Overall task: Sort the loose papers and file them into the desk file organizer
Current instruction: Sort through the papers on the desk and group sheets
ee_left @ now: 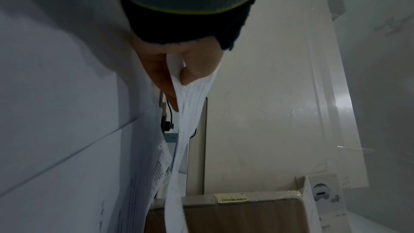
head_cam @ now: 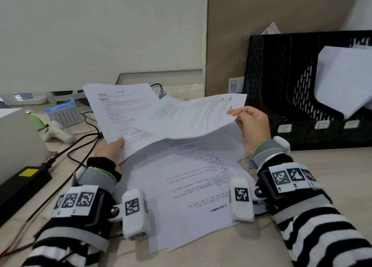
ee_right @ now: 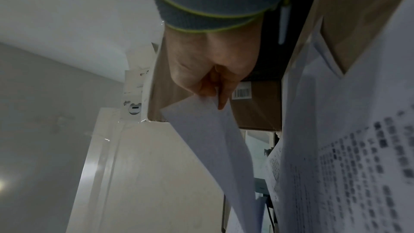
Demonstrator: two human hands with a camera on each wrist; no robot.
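A pile of printed papers [head_cam: 187,196] lies on the desk in front of me. My left hand [head_cam: 112,149] grips a printed sheet [head_cam: 118,109] by its near edge and holds it raised at the left; in the left wrist view the thumb pinches this sheet [ee_left: 186,105]. My right hand [head_cam: 249,123] pinches a second sheet [head_cam: 191,115] by its right edge, lifted over the pile and overlapping the first; the right wrist view shows that sheet [ee_right: 212,130] between thumb and fingers. The black mesh file organizer [head_cam: 281,85] stands at the right rear, with white paper [head_cam: 342,81] in a right-hand slot.
A brown cardboard panel [head_cam: 261,25] leans behind the organizer. Left of the papers run black cables [head_cam: 80,144] and a black power brick [head_cam: 22,182], with a white box [head_cam: 18,136] and a small blue-topped device [head_cam: 64,113] further back.
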